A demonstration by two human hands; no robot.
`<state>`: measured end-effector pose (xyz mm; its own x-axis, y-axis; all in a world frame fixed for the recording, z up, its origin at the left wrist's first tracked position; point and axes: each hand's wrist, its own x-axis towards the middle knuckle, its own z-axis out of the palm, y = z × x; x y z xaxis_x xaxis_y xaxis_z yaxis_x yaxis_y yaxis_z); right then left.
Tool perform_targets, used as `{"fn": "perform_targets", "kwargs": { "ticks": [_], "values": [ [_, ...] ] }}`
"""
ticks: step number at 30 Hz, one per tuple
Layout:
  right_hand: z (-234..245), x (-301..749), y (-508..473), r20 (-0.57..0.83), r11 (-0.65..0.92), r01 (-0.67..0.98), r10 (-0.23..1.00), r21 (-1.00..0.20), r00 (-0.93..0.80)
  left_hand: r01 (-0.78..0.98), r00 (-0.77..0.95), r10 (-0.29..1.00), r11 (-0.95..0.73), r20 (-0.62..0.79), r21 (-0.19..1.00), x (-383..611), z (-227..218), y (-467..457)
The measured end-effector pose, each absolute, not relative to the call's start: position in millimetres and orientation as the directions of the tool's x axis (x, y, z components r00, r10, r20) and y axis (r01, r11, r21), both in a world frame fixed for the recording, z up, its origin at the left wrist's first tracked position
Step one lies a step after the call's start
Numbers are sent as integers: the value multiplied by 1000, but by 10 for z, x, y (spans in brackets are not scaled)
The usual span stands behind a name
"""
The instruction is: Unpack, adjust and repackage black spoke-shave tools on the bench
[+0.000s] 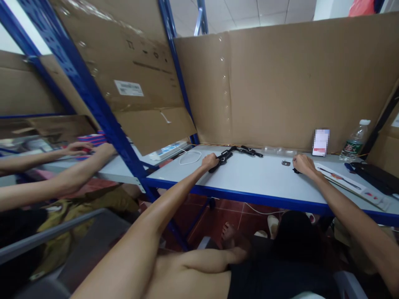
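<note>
My left hand is closed at the left part of the white tabletop, around one end of a black strap with buckles. More black straps lie just beyond it, toward the cardboard wall. Farther right, my right hand rests on the tabletop with its fingers curled. A small black piece shows under those fingers, too little of it to name. Beside the right hand, on its left, lies a small dark flat plate.
A lit phone stands against the cardboard wall. Right of it are a plastic bottle, a printed package and a black pouch. A white cable lies at left. Another person's hands work beyond the blue post.
</note>
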<state>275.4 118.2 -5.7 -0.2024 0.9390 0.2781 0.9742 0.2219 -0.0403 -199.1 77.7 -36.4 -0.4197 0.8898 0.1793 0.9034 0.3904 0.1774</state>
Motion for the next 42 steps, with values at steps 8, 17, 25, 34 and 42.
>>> {"fn": "perform_targets", "kwargs": {
  "ticks": [8,17,25,34,42],
  "values": [
    [-27,2824,1233,331,191,978,931,-82,-155,923,-380,909,360,170,139,-1935,-313,678],
    [-41,2785,1199,298,208,974,939,-95,-172,895,-447,748,375,490,243,-1767,-125,470],
    [-67,2816,1233,284,274,950,932,-148,-225,967,-113,911,10,396,254,-734,-192,363],
    [47,2985,1322,207,321,907,940,-272,-270,942,262,927,-306,270,139,-411,-364,79],
    [-24,2686,1565,14,321,869,940,-377,-342,920,325,895,-374,307,117,-378,-383,63]
  ]
}}
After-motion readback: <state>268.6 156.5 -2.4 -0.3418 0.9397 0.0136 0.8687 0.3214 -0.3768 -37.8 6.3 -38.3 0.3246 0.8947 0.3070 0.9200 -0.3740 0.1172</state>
